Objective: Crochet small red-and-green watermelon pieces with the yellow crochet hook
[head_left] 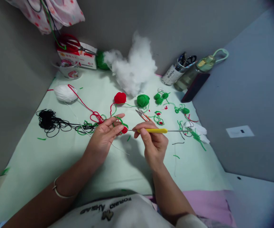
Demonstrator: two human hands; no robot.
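My left hand [106, 134] pinches a small red crocheted piece [124, 129] between thumb and fingers, with green yarn looped over the fingers. My right hand [152, 142] grips a yellow-handled crochet hook [154, 130] lying level, its metal tip pointing left into the red piece. Both hands hover over the pale green cloth [56, 158].
Small snips [143, 115] lie just behind my hands. Red ball [120, 98], green ball [143, 100], several small green pieces [160, 97], white yarn [65, 93], black yarn tangle [49, 122], white stuffing [133, 68], pen jar [176, 72], bottle [198, 68], phone [195, 87], cup [70, 71], box with red scissors [76, 52].
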